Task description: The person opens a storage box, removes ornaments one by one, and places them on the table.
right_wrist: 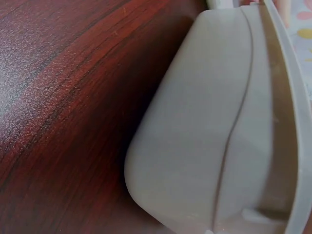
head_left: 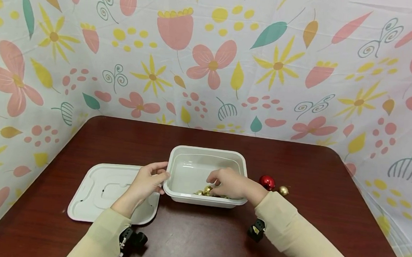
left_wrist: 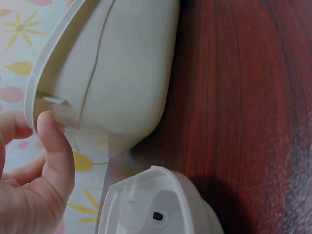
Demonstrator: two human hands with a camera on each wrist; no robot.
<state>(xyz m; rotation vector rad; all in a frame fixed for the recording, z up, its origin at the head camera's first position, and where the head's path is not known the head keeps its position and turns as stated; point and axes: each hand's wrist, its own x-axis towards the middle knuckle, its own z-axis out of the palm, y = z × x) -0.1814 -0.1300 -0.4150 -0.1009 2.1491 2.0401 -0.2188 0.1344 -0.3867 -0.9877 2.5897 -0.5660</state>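
Note:
A white plastic box (head_left: 192, 163) stands uncovered on the table, gold baubles (head_left: 207, 190) lying along its near inner side. My left hand (head_left: 147, 180) pinches the box's left rim between thumb and fingers, the thumb (left_wrist: 54, 139) lying against the outside under the lip. Reaching in over the right side, my right hand (head_left: 231, 183) has its bent fingers down at the gold baubles. The fingertips are partly hidden there, and I cannot tell if they grip one. In the right wrist view only the box's outer wall (right_wrist: 195, 126) shows, the hand being hidden behind it.
The white lid (head_left: 92, 188) lies flat left of the box, partly under my left forearm. Right of the box, a shiny red bauble (head_left: 267, 182) and a small gold bauble (head_left: 284, 190) rest on the dark wooden table (head_left: 197, 236). A flowered cloth (head_left: 208, 100) hangs behind.

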